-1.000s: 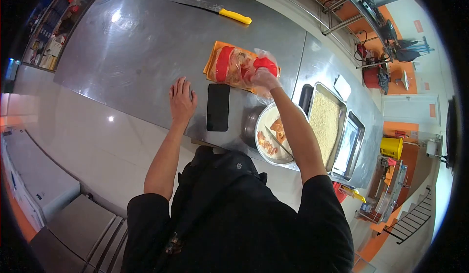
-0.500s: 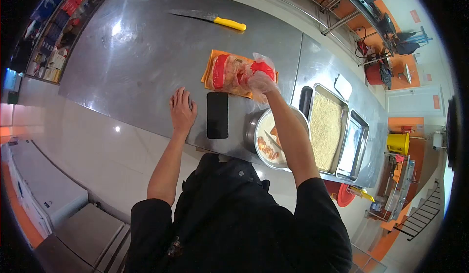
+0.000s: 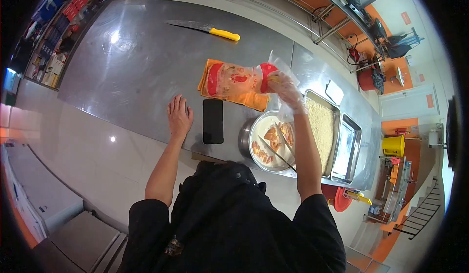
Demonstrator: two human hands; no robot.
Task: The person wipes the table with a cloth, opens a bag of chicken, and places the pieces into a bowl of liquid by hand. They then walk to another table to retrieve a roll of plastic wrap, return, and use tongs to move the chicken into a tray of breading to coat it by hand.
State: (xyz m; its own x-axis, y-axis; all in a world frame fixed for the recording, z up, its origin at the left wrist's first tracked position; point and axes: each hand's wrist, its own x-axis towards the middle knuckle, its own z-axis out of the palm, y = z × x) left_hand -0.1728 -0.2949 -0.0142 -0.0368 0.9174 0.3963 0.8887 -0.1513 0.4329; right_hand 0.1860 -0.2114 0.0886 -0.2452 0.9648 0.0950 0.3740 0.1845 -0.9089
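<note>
My left hand (image 3: pixel 180 116), bare, lies flat on the steel table with its fingers a little apart, left of a black phone (image 3: pixel 213 121). In a clear plastic glove, my right hand (image 3: pixel 288 89) is closed on the right end of a red and clear plastic bag (image 3: pixel 239 78). The bag's left part rests on a folded orange cloth (image 3: pixel 254 101). Below my right hand, a round metal bowl (image 3: pixel 245 138) holds pieces of meat (image 3: pixel 272 139) in a pale mix, with tongs (image 3: pixel 278 152) leaning in it.
A yellow-handled knife (image 3: pixel 224 34) lies at the far side of the table (image 3: pixel 132 67). To the right are a tray of pale crumbs (image 3: pixel 320 121), another metal tray (image 3: pixel 348 151) and a white item (image 3: pixel 334 92). Shelves stand at the far left.
My right hand has moved right and toward me, pulling the bag's end. The bag looks flatter and longer, and more of the bowl shows. My left hand stays on the table.
</note>
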